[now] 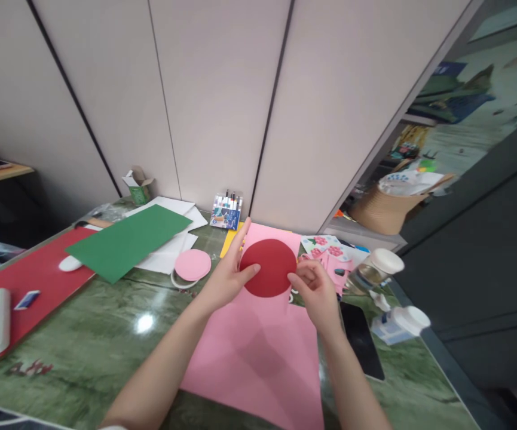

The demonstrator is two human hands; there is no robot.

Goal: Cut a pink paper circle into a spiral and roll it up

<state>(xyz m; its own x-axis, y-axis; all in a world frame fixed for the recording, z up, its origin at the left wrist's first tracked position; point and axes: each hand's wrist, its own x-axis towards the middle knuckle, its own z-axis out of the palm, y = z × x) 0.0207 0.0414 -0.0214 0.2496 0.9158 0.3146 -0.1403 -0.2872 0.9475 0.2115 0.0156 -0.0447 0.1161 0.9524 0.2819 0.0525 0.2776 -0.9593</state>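
Note:
Both hands hold a dark red paper circle [269,269] between them, facing me. My left hand [230,276] grips its left edge, thumb on the near face and the fingers stretched up behind. At the circle's right edge my right hand [315,286] pinches it between thumb and curled fingers. Beneath the circle lies a large pink paper sheet [262,364], and a lighter pink sheet [276,232] shows beyond it. Pink paper scraps [330,263] lie beside my right hand. Left of my left hand rests a pink paper circle [192,264] on a white ring-shaped object.
A green sheet [128,239] overlaps white papers and a red sheet [52,292] at left. A pen pack [226,210] leans against the wall panel. On the right are a black phone [360,340], a white-lidded jar [377,269] and a white bottle [399,324].

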